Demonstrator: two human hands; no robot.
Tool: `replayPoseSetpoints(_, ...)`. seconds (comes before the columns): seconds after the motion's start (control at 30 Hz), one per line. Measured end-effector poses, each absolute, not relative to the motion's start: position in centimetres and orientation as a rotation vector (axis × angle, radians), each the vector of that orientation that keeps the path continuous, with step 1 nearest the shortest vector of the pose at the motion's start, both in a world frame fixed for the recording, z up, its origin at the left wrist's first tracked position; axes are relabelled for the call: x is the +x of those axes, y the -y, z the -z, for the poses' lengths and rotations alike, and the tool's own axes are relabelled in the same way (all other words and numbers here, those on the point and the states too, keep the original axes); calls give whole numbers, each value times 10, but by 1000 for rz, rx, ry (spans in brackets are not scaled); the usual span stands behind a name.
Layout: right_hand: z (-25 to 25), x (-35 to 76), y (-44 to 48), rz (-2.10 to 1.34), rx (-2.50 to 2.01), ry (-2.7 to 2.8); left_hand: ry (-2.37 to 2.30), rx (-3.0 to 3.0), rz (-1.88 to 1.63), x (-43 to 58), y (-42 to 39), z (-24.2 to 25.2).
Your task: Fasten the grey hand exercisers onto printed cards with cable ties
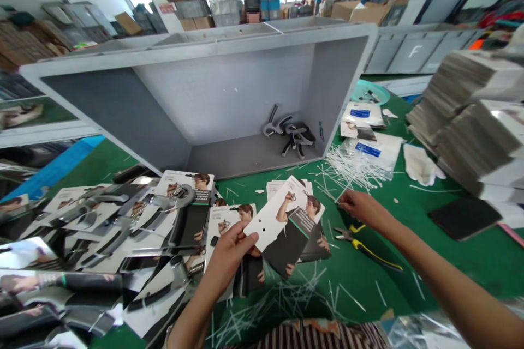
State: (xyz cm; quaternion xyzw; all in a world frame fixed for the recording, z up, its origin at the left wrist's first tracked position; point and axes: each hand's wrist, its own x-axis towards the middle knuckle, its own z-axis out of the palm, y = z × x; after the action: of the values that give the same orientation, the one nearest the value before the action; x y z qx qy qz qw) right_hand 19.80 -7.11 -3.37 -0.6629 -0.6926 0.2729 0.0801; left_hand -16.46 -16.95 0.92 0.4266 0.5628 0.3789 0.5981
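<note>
My left hand (235,248) pinches a printed backing card (282,229) with small holes, tilted above other cards. My right hand (357,206) is closed at the fingertips on a thin white cable tie (329,194), at the near edge of a loose pile of cable ties (356,166). Just below that hand lie yellow-and-black pliers (364,248). More backing cards (231,218) rest under and beside the held one. On the left are many carded hand grip exercisers (180,218), grey and black, heaped over one another.
A large grey crate (241,87) lies on its side facing me, with several loose hand grips (297,136) inside. Stacked cards (470,120), plastic bags (376,150) and a black pad (464,218) lie right. Loose ties litter the green tabletop (393,283). A person (252,8) is behind the crate.
</note>
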Motion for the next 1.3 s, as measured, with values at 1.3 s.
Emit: replayPoseSetpoints(1.3,-6,72,136,-922,-1105,1793,-1035,994,-779,-145,149,-12)
